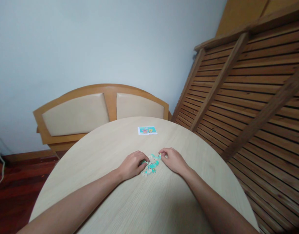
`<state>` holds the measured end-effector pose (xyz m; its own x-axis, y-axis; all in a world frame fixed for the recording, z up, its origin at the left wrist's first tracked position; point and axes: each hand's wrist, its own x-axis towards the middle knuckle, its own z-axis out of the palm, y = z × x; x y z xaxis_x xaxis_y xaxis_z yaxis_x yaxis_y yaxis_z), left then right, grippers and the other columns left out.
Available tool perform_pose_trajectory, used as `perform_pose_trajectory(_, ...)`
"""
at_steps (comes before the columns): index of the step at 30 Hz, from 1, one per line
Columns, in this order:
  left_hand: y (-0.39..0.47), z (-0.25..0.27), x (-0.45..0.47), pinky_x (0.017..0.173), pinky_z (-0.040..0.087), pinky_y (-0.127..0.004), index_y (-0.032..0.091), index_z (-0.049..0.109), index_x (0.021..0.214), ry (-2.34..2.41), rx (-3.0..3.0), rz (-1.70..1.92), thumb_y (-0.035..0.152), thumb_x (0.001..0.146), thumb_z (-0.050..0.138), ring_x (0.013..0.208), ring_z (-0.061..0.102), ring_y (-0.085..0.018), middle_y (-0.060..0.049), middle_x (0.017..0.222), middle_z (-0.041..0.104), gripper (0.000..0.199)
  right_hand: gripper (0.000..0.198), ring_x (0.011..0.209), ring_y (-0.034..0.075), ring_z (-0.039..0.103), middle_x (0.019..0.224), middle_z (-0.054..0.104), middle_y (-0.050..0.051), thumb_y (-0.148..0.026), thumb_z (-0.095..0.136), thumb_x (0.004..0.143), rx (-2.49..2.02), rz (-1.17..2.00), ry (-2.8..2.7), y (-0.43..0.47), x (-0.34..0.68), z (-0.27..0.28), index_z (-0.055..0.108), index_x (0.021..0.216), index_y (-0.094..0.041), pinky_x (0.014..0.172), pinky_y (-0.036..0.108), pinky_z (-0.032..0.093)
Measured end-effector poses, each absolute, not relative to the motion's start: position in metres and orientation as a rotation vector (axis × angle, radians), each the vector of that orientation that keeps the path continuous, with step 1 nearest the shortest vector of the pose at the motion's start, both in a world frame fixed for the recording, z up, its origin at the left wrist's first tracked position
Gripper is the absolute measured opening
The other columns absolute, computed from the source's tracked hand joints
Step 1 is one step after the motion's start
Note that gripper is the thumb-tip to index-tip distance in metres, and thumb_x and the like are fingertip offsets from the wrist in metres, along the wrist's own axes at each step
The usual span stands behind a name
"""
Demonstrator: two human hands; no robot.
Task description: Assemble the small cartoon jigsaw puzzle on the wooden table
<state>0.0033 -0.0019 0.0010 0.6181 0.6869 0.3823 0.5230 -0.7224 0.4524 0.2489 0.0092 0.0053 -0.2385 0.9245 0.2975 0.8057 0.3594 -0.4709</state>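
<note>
A small heap of jigsaw puzzle pieces (153, 165), some turquoise and some showing pale backs, lies on the round wooden table (130, 201). At the heap's left edge rests my left hand (134, 165), its fingers curved and parted from the thumb, touching the pieces. On the right side my right hand (173, 159) pinches a small turquoise puzzle piece (160, 156) between thumb and fingertips. Beyond the heap, a picture card (147, 130) with pink and yellow cartoon figures on turquoise lies flat; neither hand touches it.
Behind the table stands a wooden headboard (110, 107) with cream padded panels, against a pale wall (103, 42). Slatted wooden boards (237, 87) lean along the right side. A white cable (2, 169) hangs at far left above the dark red floor (25, 185).
</note>
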Motion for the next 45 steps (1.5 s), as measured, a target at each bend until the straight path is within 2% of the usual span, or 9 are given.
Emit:
perform_pose_trajectory(5, 0.002, -0.002, 0.002, 0.088, 0.048, -0.03, 0.021, 0.068, 0.103, 0.958, 2.538, 0.788, 0.014, 0.088, 0.058, 0.096, 0.063, -0.019, -0.004, 0.099, 0.07, 0.019, 0.021, 0.086, 0.021, 0.069, 0.089, 0.077, 0.006, -0.026, 0.056, 0.09, -1.467, 0.422, -2.066, 0.014, 0.252, 0.006, 0.076, 0.09, -0.02, 0.08, 0.031, 0.049)
perform_pose_trajectory(11, 0.007, -0.004, 0.001, 0.087, 0.048, -0.03, 0.021, 0.069, 0.102, 0.953, 2.495, 0.808, 0.015, 0.089, 0.057, 0.095, 0.063, -0.019, -0.004, 0.098, 0.071, 0.018, 0.019, 0.083, 0.02, 0.07, 0.09, 0.077, 0.006, -0.021, 0.06, 0.084, -1.439, 0.525, -2.021, 0.022, 0.255, 0.004, 0.075, 0.094, -0.018, 0.077, 0.028, 0.05)
perform_pose_trajectory(18, 0.01, -0.005, 0.004, 0.079, 0.05, -0.029, 0.018, 0.069, 0.097, 0.987, 2.224, 0.903, 0.023, 0.092, 0.057, 0.086, 0.065, -0.018, -0.005, 0.093, 0.071, 0.014, 0.023, 0.082, 0.021, 0.069, 0.088, 0.077, 0.007, -0.026, 0.054, 0.089, -1.499, 0.461, -2.016, 0.024, 0.254, 0.0, 0.077, 0.089, -0.019, 0.076, 0.029, 0.047)
perform_pose_trajectory(22, 0.014, -0.008, 0.004, 0.075, 0.052, -0.028, 0.014, 0.066, 0.099, 0.931, 1.98, 0.989, 0.033, 0.093, 0.058, 0.082, 0.064, -0.018, -0.007, 0.089, 0.069, 0.021, 0.028, 0.076, 0.02, 0.068, 0.08, 0.075, 0.007, -0.031, 0.053, 0.091, -1.526, 0.426, -2.025, 0.024, 0.254, 0.0, 0.076, 0.081, -0.018, 0.072, 0.028, 0.046)
perform_pose_trajectory(28, 0.021, -0.012, 0.003, 0.073, 0.052, -0.027, 0.013, 0.063, 0.101, 0.926, 1.825, 1.055, 0.041, 0.088, 0.064, 0.079, 0.063, -0.016, -0.006, 0.087, 0.067, 0.03, 0.017, 0.088, 0.021, 0.063, 0.088, 0.072, 0.006, -0.025, 0.058, 0.088, -1.582, 0.209, -2.072, 0.023, 0.252, -0.003, 0.073, 0.083, -0.019, 0.083, 0.031, 0.044)
perform_pose_trajectory(34, 0.022, -0.015, 0.003, 0.069, 0.052, -0.026, 0.013, 0.062, 0.102, 0.934, 1.79, 1.076, 0.039, 0.088, 0.063, 0.078, 0.063, -0.015, -0.007, 0.086, 0.067, 0.029, 0.013, 0.099, 0.021, 0.061, 0.099, 0.072, 0.005, -0.028, 0.063, 0.089, -1.237, 0.274, -2.171, 0.016, 0.238, 0.001, 0.074, 0.094, -0.022, 0.091, 0.034, 0.044)
perform_pose_trajectory(38, 0.024, -0.015, -0.003, 0.062, 0.049, -0.024, 0.014, 0.061, 0.101, 1.035, 1.805, 1.111, 0.038, 0.09, 0.059, 0.073, 0.062, -0.016, -0.005, 0.082, 0.066, 0.026, 0.016, 0.102, 0.023, 0.06, 0.1, 0.073, 0.005, -0.033, 0.071, 0.085, -1.165, 0.311, -2.261, 0.008, 0.231, 0.001, 0.076, 0.098, -0.025, 0.092, 0.036, 0.044)
perform_pose_trajectory(45, 0.036, -0.022, -0.02, 0.067, 0.048, -0.027, 0.016, 0.061, 0.105, 1.316, 2.058, 1.1, 0.026, 0.09, 0.054, 0.072, 0.063, -0.017, -0.005, 0.086, 0.07, 0.019, 0.014, 0.099, 0.022, 0.061, 0.095, 0.076, 0.004, -0.034, 0.068, 0.089, -1.127, 0.339, -2.316, 0.005, 0.232, 0.003, 0.078, 0.095, -0.026, 0.09, 0.035, 0.044)
